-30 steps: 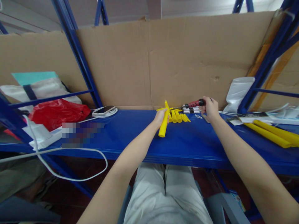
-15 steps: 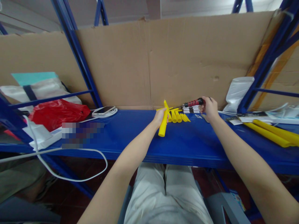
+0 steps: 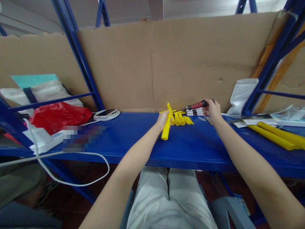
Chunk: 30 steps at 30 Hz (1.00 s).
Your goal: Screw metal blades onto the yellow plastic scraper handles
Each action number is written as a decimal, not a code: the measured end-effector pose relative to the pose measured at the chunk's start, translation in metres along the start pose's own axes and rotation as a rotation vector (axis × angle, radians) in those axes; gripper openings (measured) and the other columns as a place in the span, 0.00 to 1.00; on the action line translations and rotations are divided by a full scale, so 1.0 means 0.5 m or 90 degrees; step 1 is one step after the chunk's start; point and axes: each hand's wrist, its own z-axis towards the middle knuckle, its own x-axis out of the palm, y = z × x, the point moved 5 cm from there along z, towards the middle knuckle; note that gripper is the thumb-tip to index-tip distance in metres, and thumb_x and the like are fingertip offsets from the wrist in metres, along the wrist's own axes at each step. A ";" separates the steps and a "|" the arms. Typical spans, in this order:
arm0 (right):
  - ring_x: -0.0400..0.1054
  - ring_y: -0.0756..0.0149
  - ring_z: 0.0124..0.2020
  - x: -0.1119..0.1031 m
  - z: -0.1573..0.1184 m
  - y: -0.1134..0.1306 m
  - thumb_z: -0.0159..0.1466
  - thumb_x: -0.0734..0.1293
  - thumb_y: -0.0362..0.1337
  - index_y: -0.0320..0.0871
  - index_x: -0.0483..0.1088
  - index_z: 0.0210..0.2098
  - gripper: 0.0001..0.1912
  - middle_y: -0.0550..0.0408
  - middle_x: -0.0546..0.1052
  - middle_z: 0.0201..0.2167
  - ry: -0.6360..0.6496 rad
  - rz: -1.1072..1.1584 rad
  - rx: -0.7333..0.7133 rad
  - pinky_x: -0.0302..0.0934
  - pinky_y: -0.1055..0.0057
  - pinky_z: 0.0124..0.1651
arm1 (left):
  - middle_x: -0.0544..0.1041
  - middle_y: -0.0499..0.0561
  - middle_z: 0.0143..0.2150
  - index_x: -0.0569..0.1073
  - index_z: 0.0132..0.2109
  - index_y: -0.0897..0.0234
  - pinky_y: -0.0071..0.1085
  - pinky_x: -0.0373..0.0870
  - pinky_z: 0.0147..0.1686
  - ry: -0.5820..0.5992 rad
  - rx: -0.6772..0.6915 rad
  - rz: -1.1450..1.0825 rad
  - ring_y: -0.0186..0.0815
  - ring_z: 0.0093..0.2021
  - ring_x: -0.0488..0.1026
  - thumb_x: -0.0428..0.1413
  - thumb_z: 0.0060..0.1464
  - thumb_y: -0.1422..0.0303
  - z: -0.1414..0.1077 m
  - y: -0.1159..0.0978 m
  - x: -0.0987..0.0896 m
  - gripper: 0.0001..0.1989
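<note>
My left hand point(image 3: 162, 119) is wrapped round a yellow tapered tube point(image 3: 166, 129), whose wide end tilts down toward me over the blue shelf. My right hand point(image 3: 213, 109) grips the rear end of a red and black screwdriver point(image 3: 196, 105). Its thin shaft points left and reaches the yellow tube near my left fingers; the exact contact at the tip is too small to tell. Just right of the tube, several yellow cones point(image 3: 181, 119) lie on the shelf. Behind them is a stack of white and black pieces point(image 3: 194, 112), with tiny metal parts point(image 3: 202, 119) beside it.
The blue shelf point(image 3: 133, 136) is backed by cardboard point(image 3: 190, 57). On the left are a red plastic bag point(image 3: 59, 117), a phone point(image 3: 107, 112) with a white cable, and a power strip. Long yellow tubes point(image 3: 274, 136) and a white pouch point(image 3: 243, 95) stand right.
My right hand and the screwdriver have shifted very slightly, with the fingers in a somewhat different pose on the handle. My left hand and the tube look unmoved.
</note>
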 end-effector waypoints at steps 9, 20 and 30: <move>0.52 0.73 0.14 -0.001 -0.005 0.004 0.58 0.71 0.50 0.47 0.61 0.29 0.18 0.66 0.57 0.13 -0.009 -0.003 -0.016 0.46 0.74 0.14 | 0.62 0.44 0.13 0.67 0.32 0.63 0.27 0.53 0.14 -0.015 -0.013 0.005 0.30 0.09 0.57 0.40 0.67 0.64 -0.004 0.001 -0.001 0.17; 0.50 0.74 0.13 -0.002 -0.006 0.002 0.58 0.72 0.55 0.47 0.59 0.28 0.22 0.67 0.54 0.12 -0.001 -0.001 -0.013 0.45 0.73 0.14 | 0.62 0.44 0.13 0.67 0.32 0.64 0.26 0.52 0.13 -0.006 -0.001 -0.006 0.30 0.09 0.57 0.42 0.65 0.64 0.010 0.007 -0.005 0.15; 0.55 0.71 0.14 -0.001 -0.009 0.012 0.59 0.70 0.55 0.47 0.60 0.27 0.21 0.63 0.60 0.14 -0.017 -0.024 -0.028 0.46 0.73 0.14 | 0.61 0.43 0.12 0.65 0.31 0.62 0.26 0.51 0.13 -0.015 -0.009 -0.002 0.29 0.09 0.57 0.42 0.66 0.64 0.000 0.001 -0.003 0.16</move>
